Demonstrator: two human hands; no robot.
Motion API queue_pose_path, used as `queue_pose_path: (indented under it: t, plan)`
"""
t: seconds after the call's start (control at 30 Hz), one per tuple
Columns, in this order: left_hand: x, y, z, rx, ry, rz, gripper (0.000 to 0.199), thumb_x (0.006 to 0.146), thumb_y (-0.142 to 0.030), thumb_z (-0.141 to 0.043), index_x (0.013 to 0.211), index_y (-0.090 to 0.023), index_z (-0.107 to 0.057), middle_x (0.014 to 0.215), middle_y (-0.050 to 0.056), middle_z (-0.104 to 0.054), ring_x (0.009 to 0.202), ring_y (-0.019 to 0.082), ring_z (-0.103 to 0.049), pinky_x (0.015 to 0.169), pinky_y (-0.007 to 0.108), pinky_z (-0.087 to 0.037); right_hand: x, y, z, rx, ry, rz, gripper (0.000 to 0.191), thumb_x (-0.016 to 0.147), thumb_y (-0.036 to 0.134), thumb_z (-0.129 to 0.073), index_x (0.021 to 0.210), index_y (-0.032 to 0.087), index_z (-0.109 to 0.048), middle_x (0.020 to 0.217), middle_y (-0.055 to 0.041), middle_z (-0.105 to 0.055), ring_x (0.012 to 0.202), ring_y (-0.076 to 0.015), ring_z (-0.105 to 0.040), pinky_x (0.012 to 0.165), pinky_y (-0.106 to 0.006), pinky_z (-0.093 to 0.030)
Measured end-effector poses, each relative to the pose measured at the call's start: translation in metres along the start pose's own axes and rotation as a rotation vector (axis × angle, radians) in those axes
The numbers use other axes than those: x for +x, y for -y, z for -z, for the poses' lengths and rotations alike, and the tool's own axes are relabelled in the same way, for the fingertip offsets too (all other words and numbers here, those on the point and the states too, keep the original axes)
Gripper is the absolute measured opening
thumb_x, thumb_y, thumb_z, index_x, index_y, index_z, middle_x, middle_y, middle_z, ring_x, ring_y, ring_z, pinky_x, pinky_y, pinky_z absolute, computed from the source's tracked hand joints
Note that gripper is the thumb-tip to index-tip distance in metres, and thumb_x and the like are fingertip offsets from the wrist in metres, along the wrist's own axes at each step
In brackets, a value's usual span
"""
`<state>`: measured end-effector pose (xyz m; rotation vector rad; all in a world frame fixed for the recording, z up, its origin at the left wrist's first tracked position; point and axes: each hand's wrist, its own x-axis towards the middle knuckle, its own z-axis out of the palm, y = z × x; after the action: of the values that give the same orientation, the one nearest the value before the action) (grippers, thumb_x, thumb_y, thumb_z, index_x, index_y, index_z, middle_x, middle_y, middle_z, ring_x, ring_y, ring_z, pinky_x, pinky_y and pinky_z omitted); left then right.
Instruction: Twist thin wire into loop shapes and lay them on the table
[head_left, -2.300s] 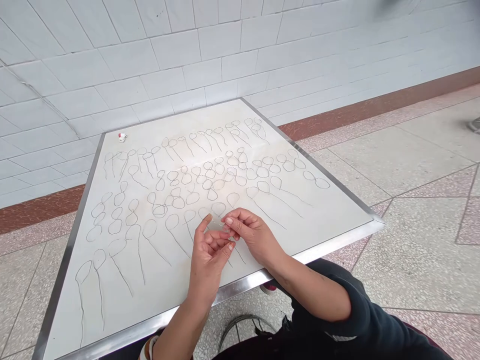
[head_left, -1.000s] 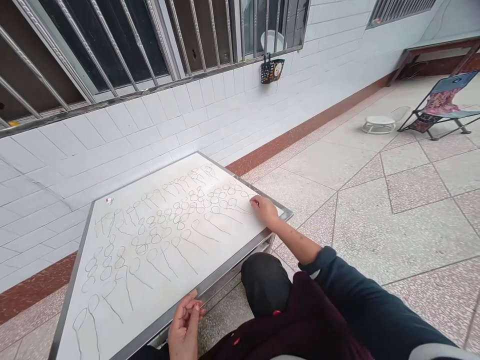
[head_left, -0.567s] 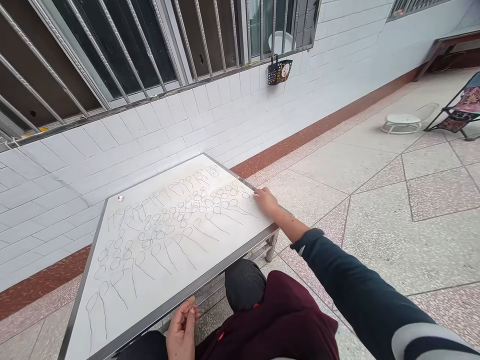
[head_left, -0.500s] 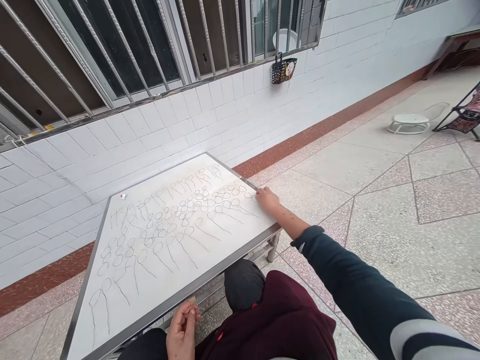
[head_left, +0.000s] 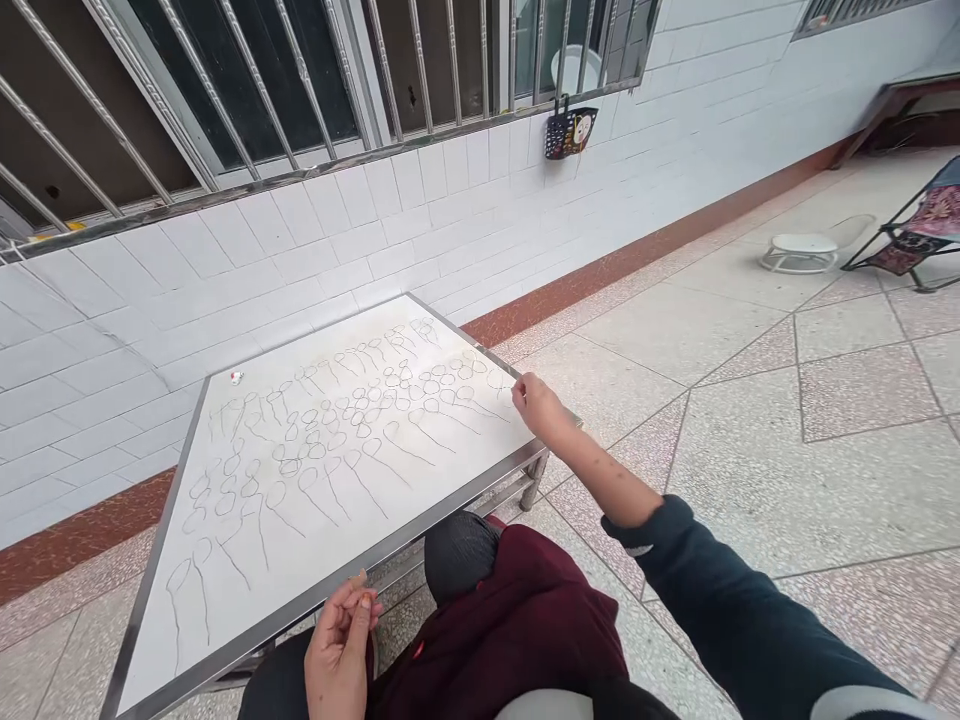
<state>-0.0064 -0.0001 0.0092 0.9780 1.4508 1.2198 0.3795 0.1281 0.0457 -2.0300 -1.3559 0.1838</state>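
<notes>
Right hand [head_left: 541, 410] has moved beside the rightmost wire loop [head_left: 498, 380] — grip unclear — left hand [head_left: 341, 640] curled closed.

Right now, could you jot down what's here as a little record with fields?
Table: white top, metal edge
On it: many thin loops, some with long tails
Far left corner: small red-and-white item
Right hand: at the table's right side; anything held can't be made out
Left hand: by the near edge, fingers curled
Wall: white tile
</notes>
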Motion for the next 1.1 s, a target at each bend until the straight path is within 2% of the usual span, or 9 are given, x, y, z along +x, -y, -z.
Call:
queue_pose_path:
  t: [0.1, 0.2, 0.27, 0.33, 0.53, 0.7, 0.9, 1.1]
  plan:
    - [-0.002, -0.032, -0.032, 0.019, 0.164, -0.078, 0.048, 0.075, -0.039, -0.075, 0.117, -0.021, -0.061, 0.098, 0.005, -0.07, 0.095, 0.018, -0.064, 0.091, 0.033, -0.049, -0.061, 0.031, -0.001, 0.102, 0.051, 0.103, 0.008, 0.093, 0.025, -0.046, 0.093, 0.019, -0.051, 0.082, -0.0029, -0.062, 0.073, -0.0156, -0.059, 0.068, -0.026, -0.044]
    - [-0.006, -0.061, -0.064, -0.063, 0.323, -0.051, 0.055, 0.077, -0.033, -0.074, 0.128, -0.024, -0.053, 0.105, 0.006, -0.068, 0.103, 0.018, -0.062, 0.097, 0.035, -0.045, -0.12, 0.063, -0.004, 0.286, 0.095, 0.216, 0.006, 0.091, 0.026, -0.049, 0.089, 0.021, -0.051, 0.074, -0.0002, -0.059, 0.064, -0.0141, -0.056, 0.062, -0.025, -0.043]
    - [-0.008, -0.069, -0.076, -0.149, 0.395, -0.002, 0.059, 0.076, -0.028, -0.075, 0.13, -0.025, -0.051, 0.112, 0.007, -0.067, 0.107, 0.019, -0.061, 0.098, 0.036, -0.043, -0.148, 0.078, -0.005, 0.424, 0.079, 0.296, 0.004, 0.089, 0.024, -0.05, 0.086, 0.021, -0.051, 0.073, -0.0007, -0.058, 0.064, -0.0143, -0.054, 0.061, -0.025, -0.042]
    - [-0.011, -0.069, -0.079, -0.233, 0.416, 0.026, 0.058, 0.076, -0.025, -0.075, 0.129, -0.025, -0.051, 0.114, 0.007, -0.066, 0.106, 0.019, -0.062, 0.097, 0.036, -0.044, -0.164, 0.087, -0.005, 0.508, 0.093, 0.329, 0.004, 0.088, 0.022, -0.051, 0.084, 0.021, -0.051, 0.072, -0.0006, -0.058, 0.063, -0.0142, -0.054, 0.059, -0.025, -0.042]
    - [-0.019, -0.052, -0.07, -0.3, 0.397, 0.071, 0.05, 0.075, -0.022, -0.076, 0.121, -0.021, -0.057, 0.103, 0.006, -0.07, 0.089, 0.016, -0.066, 0.086, 0.032, -0.049, -0.184, 0.092, -0.01, 0.587, 0.191, 0.341, 0.006, 0.088, 0.019, -0.052, 0.084, 0.022, -0.05, 0.069, 0.0011, -0.056, 0.061, -0.0136, -0.053, 0.058, -0.025, -0.042]
    - [-0.022, -0.041, -0.069, -0.359, 0.338, 0.033, 0.043, 0.074, -0.022, -0.077, 0.114, -0.019, -0.062, 0.095, 0.006, -0.073, 0.088, 0.015, -0.066, 0.082, 0.029, -0.05, -0.2, 0.096, -0.013, 0.635, 0.251, 0.318, 0.005, 0.089, 0.019, -0.052, 0.086, 0.022, -0.05, 0.069, 0.0016, -0.055, 0.061, -0.0132, -0.053, 0.057, -0.025, -0.042]
    - [-0.029, -0.041, -0.057, -0.378, 0.32, 0.027, 0.036, 0.08, -0.025, -0.071, 0.114, -0.018, -0.063, 0.097, 0.007, -0.074, 0.08, 0.014, -0.067, 0.081, 0.03, -0.051, -0.212, 0.103, -0.015, 0.688, 0.32, 0.286, 0.002, 0.09, 0.021, -0.053, 0.09, 0.022, -0.051, 0.07, 0.0024, -0.055, 0.061, -0.0119, -0.052, 0.055, -0.023, -0.042]
    - [-0.034, -0.044, -0.044, -0.38, 0.34, 0.023, 0.041, 0.081, -0.027, -0.071, 0.12, -0.021, -0.061, 0.1, 0.007, -0.073, 0.079, 0.015, -0.069, 0.081, 0.033, -0.053, -0.217, 0.108, -0.017, 0.684, 0.338, 0.302, 0.005, 0.091, 0.022, -0.052, 0.095, 0.021, -0.053, 0.076, 0.0006, -0.057, 0.065, -0.0125, -0.054, 0.059, -0.024, -0.045]
